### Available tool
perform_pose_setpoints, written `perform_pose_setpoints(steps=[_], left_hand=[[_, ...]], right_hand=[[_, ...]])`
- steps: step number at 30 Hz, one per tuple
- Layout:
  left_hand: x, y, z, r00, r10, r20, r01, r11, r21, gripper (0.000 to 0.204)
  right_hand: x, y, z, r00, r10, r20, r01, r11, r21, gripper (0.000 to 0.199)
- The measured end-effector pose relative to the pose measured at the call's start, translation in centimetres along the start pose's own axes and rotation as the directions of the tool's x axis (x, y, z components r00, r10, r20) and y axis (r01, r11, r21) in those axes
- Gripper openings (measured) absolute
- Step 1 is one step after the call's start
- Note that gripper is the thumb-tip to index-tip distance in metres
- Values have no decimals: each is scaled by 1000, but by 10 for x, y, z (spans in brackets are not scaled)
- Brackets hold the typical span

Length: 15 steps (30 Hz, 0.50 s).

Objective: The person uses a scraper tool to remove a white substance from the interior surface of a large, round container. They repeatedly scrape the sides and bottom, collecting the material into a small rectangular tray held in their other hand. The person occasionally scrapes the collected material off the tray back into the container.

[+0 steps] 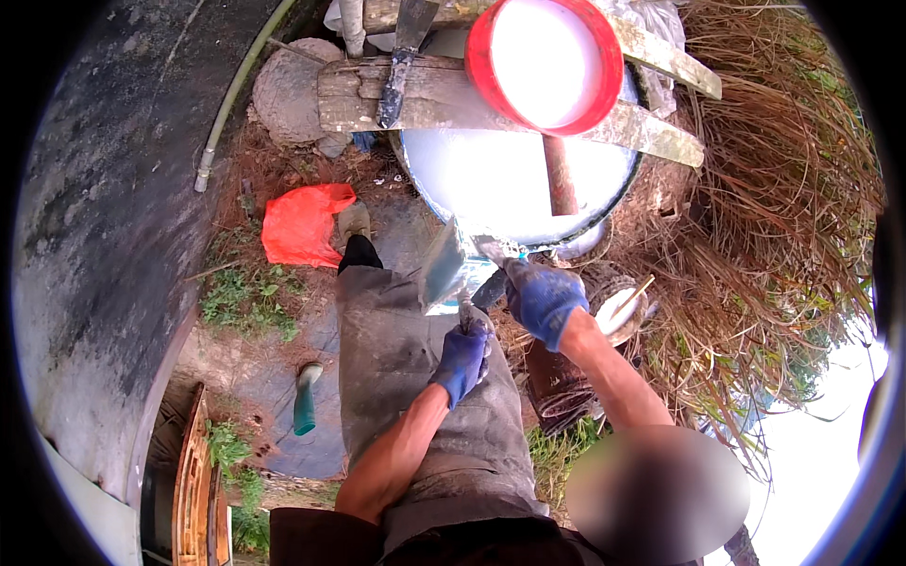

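Blue work gloves cover both hands. My left hand [462, 358] is wrapped round the handle of a wide-bladed trowel [442, 272], its pale blade smeared with wet white material and standing tilted just before the drum's near rim. My right hand [543, 297] is closed on a scraper [493, 248], whose blade comes close to the trowel's top edge; I cannot tell whether they touch. Beyond them is a round drum [408, 162] holding bright white liquid or paste. A reddish-brown stick [559, 174] stands in it. Glare washes out the white surface.
Wooden planks [425, 94] lie across the drum, bearing a red bucket [479, 52] of white material and a broad scraper [396, 87]. A red plastic bag [300, 224] and a green-handled brush [305, 401] lie left. Dry grass [774, 189] rises right; a dark wall [104, 189] stands left.
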State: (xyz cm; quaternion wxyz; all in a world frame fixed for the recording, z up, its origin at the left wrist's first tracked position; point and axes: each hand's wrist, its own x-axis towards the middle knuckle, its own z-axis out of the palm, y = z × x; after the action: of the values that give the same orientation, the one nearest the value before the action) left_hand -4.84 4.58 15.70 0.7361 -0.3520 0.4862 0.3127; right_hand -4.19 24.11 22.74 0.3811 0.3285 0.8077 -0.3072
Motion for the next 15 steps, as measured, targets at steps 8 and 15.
perform_pose_setpoints(steps=[8,15], left_hand=[[0,-4,-13,1000,-2,18,3,999,-33,29],[7,-5,-18,999,38,-15,-38,998,48,31]], right_hand=[[4,13,15,1000,-5,-9,4,997,-74,26],[52,29,10,997,70,40,-65,990,-127,26]])
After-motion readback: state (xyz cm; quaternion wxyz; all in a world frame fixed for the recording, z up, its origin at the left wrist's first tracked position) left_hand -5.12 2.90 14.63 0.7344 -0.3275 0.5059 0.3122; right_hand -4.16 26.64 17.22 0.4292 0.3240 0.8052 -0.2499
